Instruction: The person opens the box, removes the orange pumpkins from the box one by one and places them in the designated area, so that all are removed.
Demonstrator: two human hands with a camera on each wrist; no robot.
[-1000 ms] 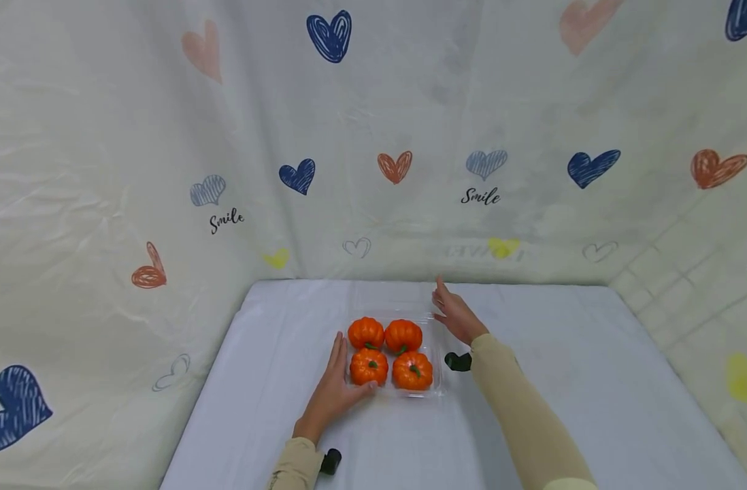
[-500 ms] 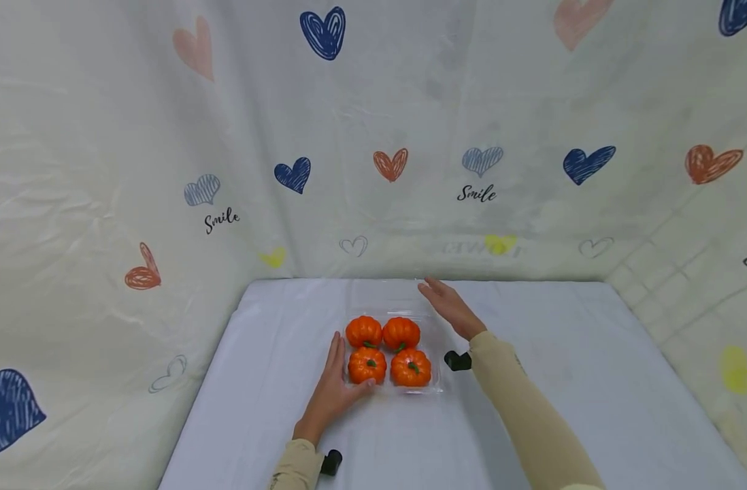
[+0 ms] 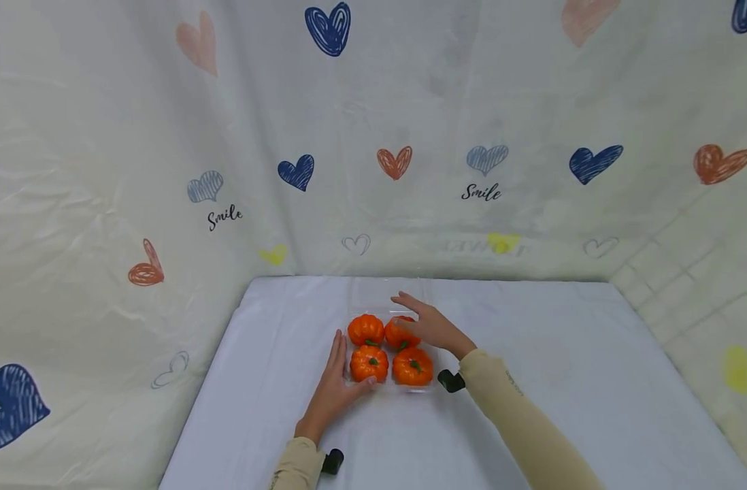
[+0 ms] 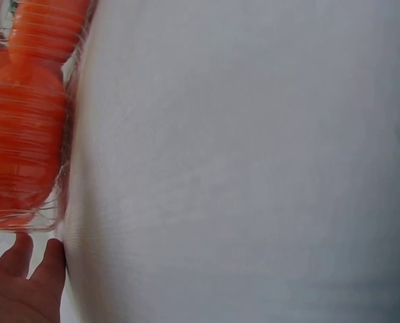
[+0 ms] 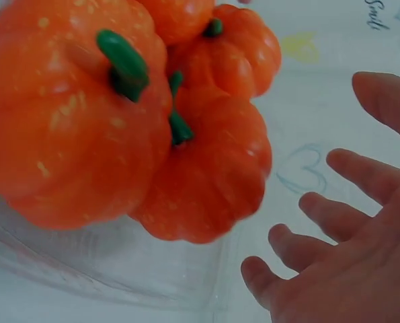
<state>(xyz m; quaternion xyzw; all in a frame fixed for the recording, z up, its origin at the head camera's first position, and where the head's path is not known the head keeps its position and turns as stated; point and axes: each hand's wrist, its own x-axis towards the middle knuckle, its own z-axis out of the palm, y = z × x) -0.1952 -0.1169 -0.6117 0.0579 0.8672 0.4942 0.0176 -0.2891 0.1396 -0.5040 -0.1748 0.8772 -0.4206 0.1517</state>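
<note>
Small orange pumpkins with green stems, several of them, sit in two rows in a clear plastic clamshell box. The front-right pumpkin and front-left pumpkin show fully in the head view. My left hand lies along the box's left side, fingers straight, thumb at the front edge. In the left wrist view its fingertips are right at the box wall. My right hand, fingers spread and holding nothing, is above the back-right pumpkin and partly hides it. The box's clear lid stands open behind.
A white cloth covers the table. Behind it hangs a pale curtain printed with hearts and words. Black devices are worn at the wrists, the right one close to the box's right side.
My right hand has moved left and toward me, from beside the lid's right edge to over the back-right pumpkin. The left hand and the box have stayed in place.
</note>
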